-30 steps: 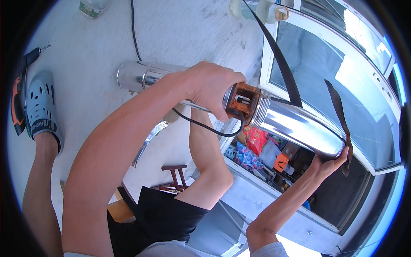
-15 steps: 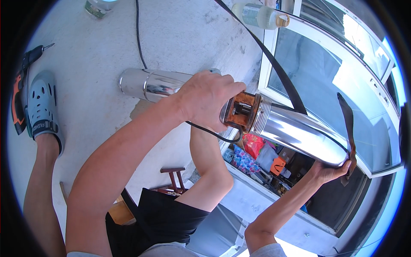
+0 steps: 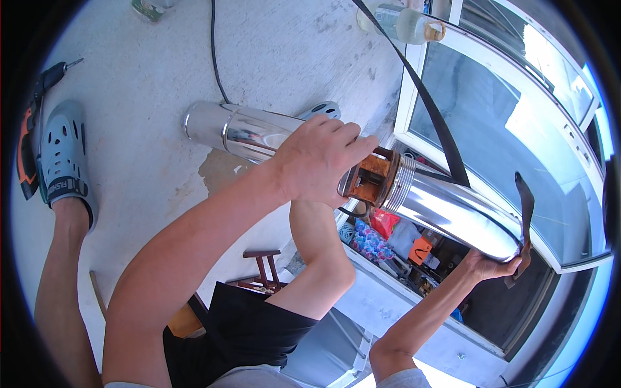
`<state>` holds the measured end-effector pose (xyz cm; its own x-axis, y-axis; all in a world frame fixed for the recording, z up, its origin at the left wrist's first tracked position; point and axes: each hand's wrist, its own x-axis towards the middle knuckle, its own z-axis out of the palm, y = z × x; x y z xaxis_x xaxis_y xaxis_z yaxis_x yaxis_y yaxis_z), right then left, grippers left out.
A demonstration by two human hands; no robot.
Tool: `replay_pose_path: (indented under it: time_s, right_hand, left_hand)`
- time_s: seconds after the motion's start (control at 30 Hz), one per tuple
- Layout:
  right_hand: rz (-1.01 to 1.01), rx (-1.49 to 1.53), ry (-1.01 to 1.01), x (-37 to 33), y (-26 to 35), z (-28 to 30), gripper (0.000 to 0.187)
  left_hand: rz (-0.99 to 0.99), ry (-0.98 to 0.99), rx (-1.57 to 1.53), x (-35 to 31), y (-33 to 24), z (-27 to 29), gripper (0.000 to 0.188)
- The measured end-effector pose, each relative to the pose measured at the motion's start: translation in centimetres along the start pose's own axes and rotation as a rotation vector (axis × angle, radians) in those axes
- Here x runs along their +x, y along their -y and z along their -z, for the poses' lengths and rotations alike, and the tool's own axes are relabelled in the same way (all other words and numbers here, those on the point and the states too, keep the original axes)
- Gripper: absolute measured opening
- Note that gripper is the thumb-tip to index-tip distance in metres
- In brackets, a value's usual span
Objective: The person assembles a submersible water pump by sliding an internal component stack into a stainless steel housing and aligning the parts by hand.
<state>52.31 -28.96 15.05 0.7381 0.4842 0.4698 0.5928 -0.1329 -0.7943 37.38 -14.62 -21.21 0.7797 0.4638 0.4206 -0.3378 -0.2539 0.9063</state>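
Note:
A long shiny steel submersible pump (image 3: 453,210) slants across the view, its far-left end low by the floor and its right end raised. My left hand (image 3: 323,158) is wrapped over its middle, just left of a rusty brown open coupling (image 3: 372,178) and a threaded ring. At the right end, my right hand (image 3: 495,264) holds the pump from below, fingers closed around the rim and a black strap (image 3: 525,216). The left steel section (image 3: 242,129) extends past my left hand. A black cable (image 3: 217,58) runs up behind it.
At left, a cordless drill (image 3: 48,81) and an orange-black tool (image 3: 27,155) lie beside my clog (image 3: 65,149). A plastic bottle (image 3: 414,26) lies near a white-framed window (image 3: 466,90). An opening below holds coloured bags (image 3: 385,223). A small wooden stool (image 3: 262,268) stands near my knee.
The pump's right end has dipped slightly, and my right hand has moved down and a little left with it. My left hand keeps its hold. The cable loop beneath it shows less.

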Motion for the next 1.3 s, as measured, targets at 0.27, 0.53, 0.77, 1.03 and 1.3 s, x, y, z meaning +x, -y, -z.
replay_pose_path:
  time_s: [0.27, 0.53, 0.77, 1.03, 1.3]
  right_hand:
    - [0.002, 0.018, 0.117, -2.2, -0.7, 2.5, 0.105]
    - [0.048, 0.122, 0.057, -4.5, -0.3, 0.9, 0.102]
    - [0.022, 0.539, 0.108, -5.4, 3.7, -1.5, 0.078]
    - [0.176, 0.463, 0.285, -12.2, 6.6, -10.7, 0.096]
    - [0.342, 0.049, 0.212, -10.8, 6.6, -4.2, 0.093]
  left_hand:
    - [0.002, -0.163, 0.123, -2.6, -1.8, -2.7, 0.103]
    - [-0.004, -0.225, 0.14, -4.5, -2.2, -3.2, 0.086]
    - [-0.039, -0.297, 0.144, -6.2, -2.9, -1.9, 0.096]
    - [-0.08, -0.048, -0.084, -7.8, -3.0, 3.1, 0.102]
    - [0.12, 0.057, -0.017, -8.1, -6.8, 4.9, 0.105]
